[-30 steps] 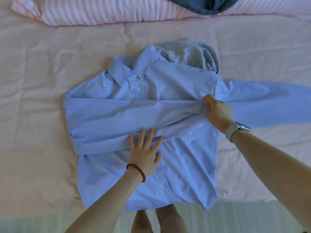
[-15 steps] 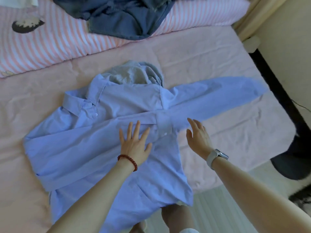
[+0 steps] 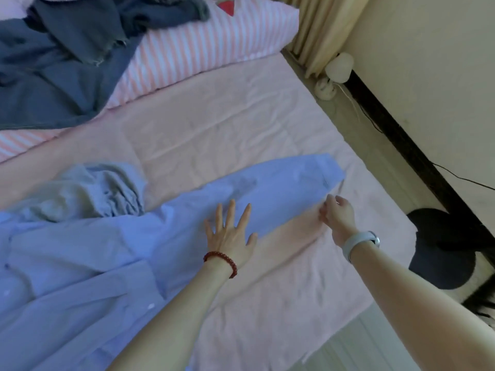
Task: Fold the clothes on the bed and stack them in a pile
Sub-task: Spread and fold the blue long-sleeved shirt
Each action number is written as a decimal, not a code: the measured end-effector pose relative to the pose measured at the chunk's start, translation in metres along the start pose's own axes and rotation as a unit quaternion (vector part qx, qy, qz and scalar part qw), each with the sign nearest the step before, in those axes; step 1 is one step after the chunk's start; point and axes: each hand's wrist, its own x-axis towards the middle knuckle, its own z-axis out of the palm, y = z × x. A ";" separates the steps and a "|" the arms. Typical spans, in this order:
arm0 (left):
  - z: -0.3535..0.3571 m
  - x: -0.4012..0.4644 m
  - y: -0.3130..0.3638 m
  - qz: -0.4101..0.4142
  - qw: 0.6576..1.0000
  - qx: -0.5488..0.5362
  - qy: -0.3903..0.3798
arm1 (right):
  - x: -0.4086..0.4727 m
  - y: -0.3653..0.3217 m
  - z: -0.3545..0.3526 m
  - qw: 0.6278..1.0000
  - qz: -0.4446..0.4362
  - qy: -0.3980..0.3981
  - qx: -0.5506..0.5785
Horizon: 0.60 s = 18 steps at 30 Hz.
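Blue shirt on bed: my left hand presses it, fingers spread; my right hand pinches the sleeve edge.

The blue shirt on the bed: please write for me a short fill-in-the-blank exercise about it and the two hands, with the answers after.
1. The left hand, fingers spread, presses flat on the blue ____.
2. The right hand reaches toward the cuff end of the shirt's outstretched ____.
3. The left wrist wears a bracelet of ____ beads.
4. The dark blue clothes lie on the ____ bedding.

Answers: shirt; sleeve; red; striped
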 end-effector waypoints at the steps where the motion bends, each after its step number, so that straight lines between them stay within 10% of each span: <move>1: 0.004 0.014 0.009 -0.010 1.000 0.004 -0.009 | 0.015 -0.007 -0.002 0.999 0.018 -0.003 0.039; 8: 0.019 0.042 0.017 -0.038 0.994 0.071 -0.069 | 0.062 -0.037 0.008 0.981 0.103 0.012 0.165; 12: -0.005 0.032 0.012 -0.019 0.988 -0.147 0.037 | 0.029 -0.053 0.028 0.989 -0.033 0.023 0.143; 18: -0.061 -0.036 -0.040 -0.179 0.751 -0.619 0.143 | -0.100 -0.056 0.078 0.958 -0.258 -0.124 0.000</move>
